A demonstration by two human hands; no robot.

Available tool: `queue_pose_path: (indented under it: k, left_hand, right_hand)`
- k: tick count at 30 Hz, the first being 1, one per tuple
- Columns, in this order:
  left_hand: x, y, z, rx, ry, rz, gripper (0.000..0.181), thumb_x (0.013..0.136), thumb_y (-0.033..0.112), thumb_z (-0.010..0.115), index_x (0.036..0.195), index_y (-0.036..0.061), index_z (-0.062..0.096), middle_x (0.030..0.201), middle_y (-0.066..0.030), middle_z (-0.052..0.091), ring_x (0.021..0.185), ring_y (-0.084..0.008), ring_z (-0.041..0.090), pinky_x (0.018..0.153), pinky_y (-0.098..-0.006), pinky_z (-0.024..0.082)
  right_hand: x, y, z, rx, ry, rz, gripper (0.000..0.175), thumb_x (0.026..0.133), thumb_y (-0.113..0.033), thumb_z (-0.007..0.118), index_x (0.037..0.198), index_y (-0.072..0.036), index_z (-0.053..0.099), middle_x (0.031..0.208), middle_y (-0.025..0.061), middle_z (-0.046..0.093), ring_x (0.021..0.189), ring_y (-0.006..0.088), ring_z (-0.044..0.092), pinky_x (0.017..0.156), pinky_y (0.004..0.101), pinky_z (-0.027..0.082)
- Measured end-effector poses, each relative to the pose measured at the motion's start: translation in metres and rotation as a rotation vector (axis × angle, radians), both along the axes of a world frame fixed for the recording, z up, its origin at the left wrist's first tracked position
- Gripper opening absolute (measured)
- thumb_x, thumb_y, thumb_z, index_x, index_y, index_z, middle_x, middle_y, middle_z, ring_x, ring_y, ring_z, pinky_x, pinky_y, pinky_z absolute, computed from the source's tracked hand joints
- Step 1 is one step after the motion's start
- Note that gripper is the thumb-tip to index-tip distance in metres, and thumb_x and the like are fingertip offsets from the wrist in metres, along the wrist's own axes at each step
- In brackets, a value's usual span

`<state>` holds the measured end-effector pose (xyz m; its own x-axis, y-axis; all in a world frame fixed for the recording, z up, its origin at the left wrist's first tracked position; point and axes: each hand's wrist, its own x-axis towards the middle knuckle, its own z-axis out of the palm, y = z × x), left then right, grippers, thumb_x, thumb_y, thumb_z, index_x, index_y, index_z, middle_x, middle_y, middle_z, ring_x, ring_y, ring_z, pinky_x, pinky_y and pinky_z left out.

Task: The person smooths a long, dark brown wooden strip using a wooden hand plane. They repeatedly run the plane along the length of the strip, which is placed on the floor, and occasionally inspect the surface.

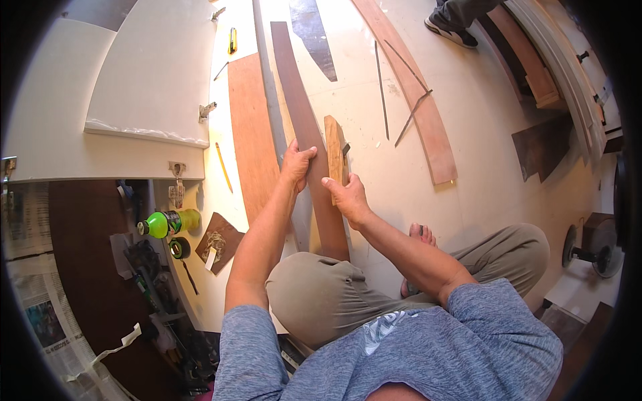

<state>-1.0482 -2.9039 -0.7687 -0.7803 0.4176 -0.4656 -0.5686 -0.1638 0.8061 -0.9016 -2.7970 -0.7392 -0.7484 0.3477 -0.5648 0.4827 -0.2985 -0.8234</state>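
My left hand (299, 163) grips the edge of a long, narrow brown board (301, 100), thumb laid across its upper face. The board runs away from me, its near end beside my knee. In my right hand (349, 197) is a light wooden block tool (333, 145), which looks like a wooden hand plane, with a dark metal piece (346, 149) jutting from its right side. The tool stands along the board's right edge; whether the two touch, I cannot tell. Left of the board lies a wider reddish plywood panel (249, 125), partly behind my left forearm.
At left are a pencil (223, 168), a yellow utility knife (232, 41), a green bottle (168, 223), a tape measure (179, 247) and a white hinged panel (150, 75). Rightward lie thin dark strips (381, 90) and a long plywood strip (436, 145). Another person's shoe (451, 32) is at top right.
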Motion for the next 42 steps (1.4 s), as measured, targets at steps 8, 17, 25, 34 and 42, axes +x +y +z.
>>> queue_pose_path:
  k: [8,17,25,34,42]
  left_hand:
    - [0.003,0.0,0.007,0.087,-0.011,0.015,0.05,0.097,-0.007,0.056,0.145,0.0052,0.048,0.126,-0.0134,0.067,0.109,-0.0258,0.07,0.092,-0.0429,0.063]
    - [0.006,0.002,0.024,0.129,-0.026,0.011,0.056,0.094,-0.009,0.052,0.148,0.0074,0.047,0.125,-0.0129,0.067,0.107,-0.0259,0.07,0.092,-0.043,0.063]
    - [-0.002,-0.005,0.04,0.146,-0.022,-0.015,0.059,0.094,-0.01,0.049,0.15,0.0096,0.045,0.134,-0.0167,0.066,0.115,-0.0304,0.071,0.089,-0.0465,0.065]
    - [-0.027,-0.023,0.079,-0.041,0.094,-0.069,0.061,0.095,-0.01,0.048,0.151,0.0136,0.047,0.131,-0.0147,0.066,0.111,-0.0299,0.073,0.079,-0.046,0.069]
    - [-0.033,-0.047,0.123,-0.228,0.129,-0.185,0.063,0.096,-0.009,0.05,0.153,0.0156,0.05,0.128,-0.0134,0.068,0.11,-0.0272,0.074,0.079,-0.0419,0.069]
  right_hand:
    - [0.001,-0.004,0.002,0.001,0.016,-0.02,0.068,0.093,-0.031,0.081,0.134,0.011,0.045,0.117,0.0165,0.066,0.102,0.0185,0.067,0.087,0.0328,0.057]
    - [0.003,-0.003,0.002,-0.048,0.032,-0.052,0.064,0.093,-0.031,0.081,0.131,0.008,0.048,0.116,0.0149,0.066,0.101,0.0178,0.066,0.085,0.0324,0.057]
    - [0.0,-0.007,-0.006,-0.137,0.096,-0.097,0.061,0.094,-0.035,0.081,0.128,0.005,0.051,0.112,0.0119,0.066,0.094,0.0149,0.067,0.079,0.0303,0.057]
    - [-0.009,0.004,0.005,-0.181,-0.029,-0.111,0.062,0.094,-0.042,0.08,0.127,0.003,0.053,0.113,0.0114,0.067,0.088,0.0165,0.07,0.074,0.0312,0.06]
    - [-0.018,0.016,0.003,-0.213,-0.017,-0.16,0.059,0.093,-0.042,0.08,0.123,0.002,0.054,0.106,0.0096,0.066,0.084,0.0174,0.07,0.069,0.0318,0.059]
